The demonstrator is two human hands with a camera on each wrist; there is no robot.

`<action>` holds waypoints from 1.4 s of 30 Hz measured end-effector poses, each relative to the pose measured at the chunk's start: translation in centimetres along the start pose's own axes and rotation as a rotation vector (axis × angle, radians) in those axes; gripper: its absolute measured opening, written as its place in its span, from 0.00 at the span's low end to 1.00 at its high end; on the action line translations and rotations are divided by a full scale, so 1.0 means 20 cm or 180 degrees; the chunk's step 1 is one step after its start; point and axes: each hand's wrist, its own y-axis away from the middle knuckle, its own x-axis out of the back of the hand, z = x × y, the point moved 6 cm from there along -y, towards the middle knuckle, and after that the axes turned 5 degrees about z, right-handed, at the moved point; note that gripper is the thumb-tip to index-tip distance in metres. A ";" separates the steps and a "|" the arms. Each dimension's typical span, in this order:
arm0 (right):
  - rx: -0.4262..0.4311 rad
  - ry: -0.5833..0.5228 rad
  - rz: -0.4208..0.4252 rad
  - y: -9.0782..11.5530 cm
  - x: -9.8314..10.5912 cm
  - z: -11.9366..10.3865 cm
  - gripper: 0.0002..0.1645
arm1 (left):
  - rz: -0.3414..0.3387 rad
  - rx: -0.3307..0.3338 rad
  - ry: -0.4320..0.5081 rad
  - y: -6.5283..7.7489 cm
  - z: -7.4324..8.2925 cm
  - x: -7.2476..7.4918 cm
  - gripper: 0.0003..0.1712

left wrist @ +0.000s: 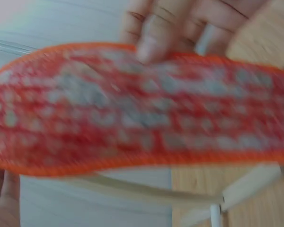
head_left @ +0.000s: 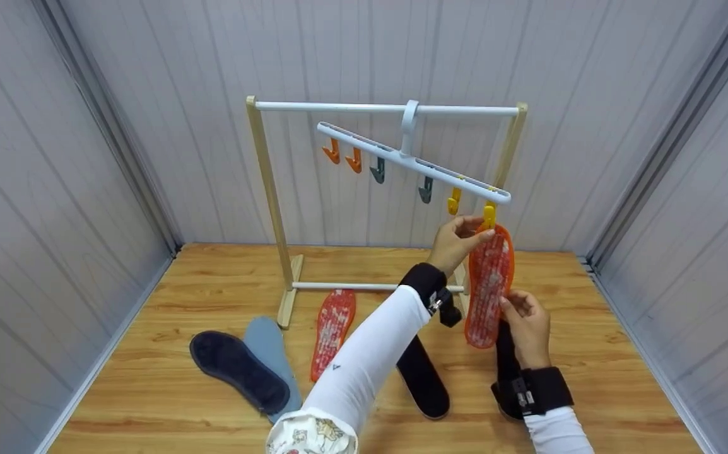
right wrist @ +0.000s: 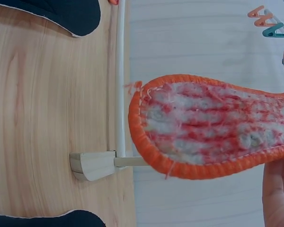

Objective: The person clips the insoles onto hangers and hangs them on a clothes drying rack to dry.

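Red insole (head_left: 487, 284), one of two, in left grip (head_left: 456, 244) and right grip (head_left: 530, 328)

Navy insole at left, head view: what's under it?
A grey-blue insole lies partly under the navy insole; its upper end and right side show. The wood-grain tabletop shows around both. The overlapped part, and anything else beneath, is covered.
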 end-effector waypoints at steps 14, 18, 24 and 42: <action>-0.0094 -0.0119 -0.0083 0.00 -0.04 0.04 0.12 | 0.0041 0.0106 -0.0026 0.08 -0.16 0.28 0.20; -0.0120 -0.0100 -0.0088 0.00 -0.04 0.05 0.14 | 0.0141 0.0070 -0.0033 0.10 -0.19 0.36 0.19; -0.0168 -0.0080 -0.0108 0.02 -0.04 0.05 0.15 | 0.0120 0.0076 0.0003 0.19 -0.11 0.44 0.18; -0.0270 -0.0059 -0.0142 0.03 -0.02 0.08 0.13 | 0.0186 0.0145 0.0074 0.23 -0.28 0.57 0.18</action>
